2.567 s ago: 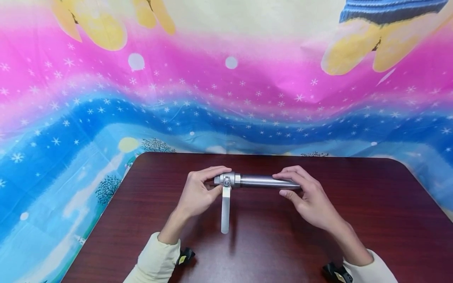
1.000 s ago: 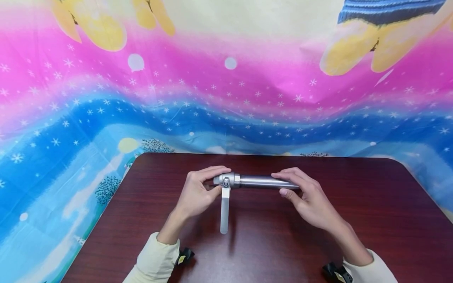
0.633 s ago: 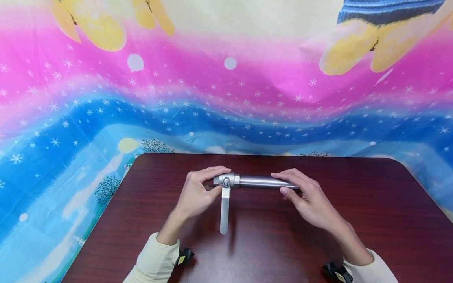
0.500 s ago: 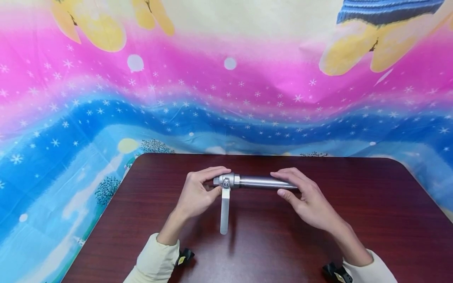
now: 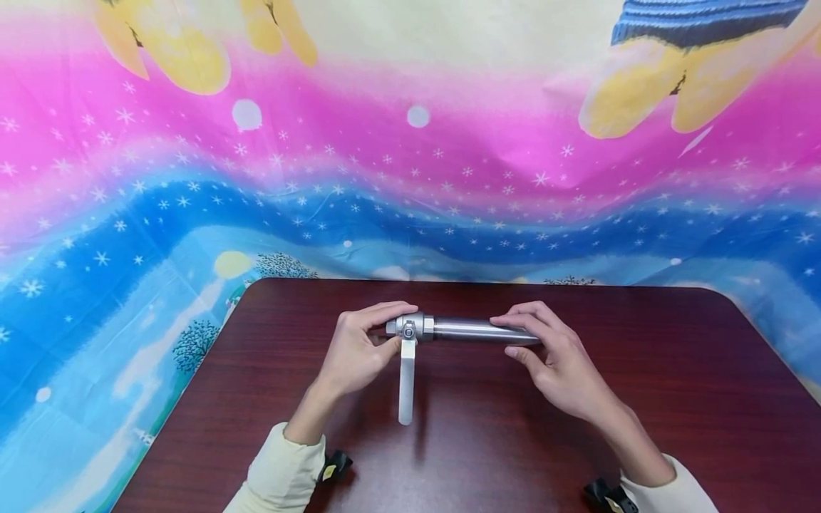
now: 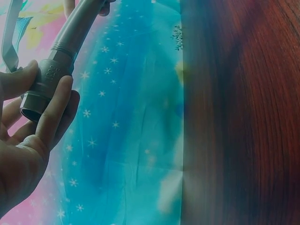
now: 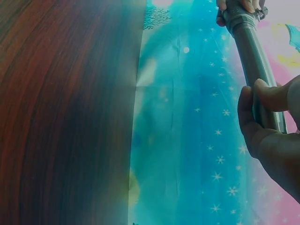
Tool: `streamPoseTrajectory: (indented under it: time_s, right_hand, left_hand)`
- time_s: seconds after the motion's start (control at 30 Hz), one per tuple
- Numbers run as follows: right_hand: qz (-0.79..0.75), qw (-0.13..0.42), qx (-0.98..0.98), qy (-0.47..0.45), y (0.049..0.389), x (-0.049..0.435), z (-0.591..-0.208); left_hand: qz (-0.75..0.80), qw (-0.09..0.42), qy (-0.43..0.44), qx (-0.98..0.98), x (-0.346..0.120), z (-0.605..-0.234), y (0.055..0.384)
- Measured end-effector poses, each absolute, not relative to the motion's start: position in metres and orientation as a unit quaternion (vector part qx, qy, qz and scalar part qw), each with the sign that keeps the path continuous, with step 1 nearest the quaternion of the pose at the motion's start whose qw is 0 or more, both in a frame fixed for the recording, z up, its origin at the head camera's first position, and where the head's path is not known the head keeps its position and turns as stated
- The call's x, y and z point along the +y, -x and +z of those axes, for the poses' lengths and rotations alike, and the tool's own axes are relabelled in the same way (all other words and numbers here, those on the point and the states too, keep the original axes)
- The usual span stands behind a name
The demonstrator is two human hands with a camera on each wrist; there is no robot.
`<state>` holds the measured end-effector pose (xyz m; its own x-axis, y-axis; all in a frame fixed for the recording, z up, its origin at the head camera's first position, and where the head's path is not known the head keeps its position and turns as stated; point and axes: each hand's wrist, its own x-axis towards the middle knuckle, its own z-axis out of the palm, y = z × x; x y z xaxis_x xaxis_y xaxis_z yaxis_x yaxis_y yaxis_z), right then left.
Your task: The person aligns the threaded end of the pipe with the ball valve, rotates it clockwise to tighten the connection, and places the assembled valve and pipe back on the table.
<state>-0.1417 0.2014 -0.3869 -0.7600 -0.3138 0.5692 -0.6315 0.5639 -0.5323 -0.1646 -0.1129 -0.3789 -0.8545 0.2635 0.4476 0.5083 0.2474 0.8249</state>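
Note:
A steel ball valve (image 5: 410, 325) with a long flat lever (image 5: 407, 388) is held above the table, the lever pointing toward the person. My left hand (image 5: 359, 350) grips the valve body between thumb and fingers. A shiny metal pipe (image 5: 465, 328) runs from the valve's right side, lying level in the head view. Around the pipe's far right portion is my right hand (image 5: 566, 363), fingers over the top and thumb below. Threads show where the pipe (image 6: 77, 30) meets the valve in the left wrist view. The right hand partly hides the pipe's right end.
Below the hands is a dark reddish-brown wooden table (image 5: 308, 306) with rounded far corners. Behind it hangs a pink and blue backdrop cloth (image 5: 359, 192) printed with snowflakes. A black strap device (image 5: 336, 467) sits at the left cuff, another (image 5: 609, 495) at the right.
The right thumb and fingers have shifted slightly on the pipe: the thumb came up against it, then dropped lower again. My left hand, the valve and its lever stay almost still.

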Motion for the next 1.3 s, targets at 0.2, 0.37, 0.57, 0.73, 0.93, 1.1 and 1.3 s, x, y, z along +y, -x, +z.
streamPoseTrajectory:
  time_s: [0.2, 0.37, 0.57, 0.73, 0.93, 1.1, 1.3]
  right_hand:
    - [0.384, 0.197, -0.862, -0.267, 0.1414, 0.2025, -0.3873]
    - [0.406, 0.181, -0.853, -0.273, 0.1418, 0.2037, -0.3868]
    - [0.437, 0.161, -0.835, -0.292, 0.1422, 0.2053, -0.3866]
    - [0.438, 0.147, -0.835, -0.299, 0.1432, 0.2071, -0.3859]
    - [0.416, 0.147, -0.851, -0.286, 0.1421, 0.2059, -0.3857]
    - [0.391, 0.189, -0.856, -0.281, 0.1408, 0.2013, -0.3866]
    - [0.384, 0.225, -0.851, -0.279, 0.1415, 0.1992, -0.3882]
  left_hand:
    - [-0.565, 0.107, 0.244, -0.781, -0.1127, -0.3789, 0.1641]
    - [-0.568, 0.106, 0.244, -0.779, -0.1126, -0.3785, 0.1639]
    - [-0.568, 0.106, 0.243, -0.779, -0.1129, -0.3788, 0.1642]
    - [-0.566, 0.107, 0.245, -0.780, -0.1131, -0.3786, 0.1640]
    - [-0.565, 0.108, 0.248, -0.779, -0.1129, -0.3782, 0.1633]
    - [-0.566, 0.106, 0.246, -0.780, -0.1123, -0.3783, 0.1632]
    - [-0.565, 0.108, 0.243, -0.781, -0.1120, -0.3784, 0.1637]
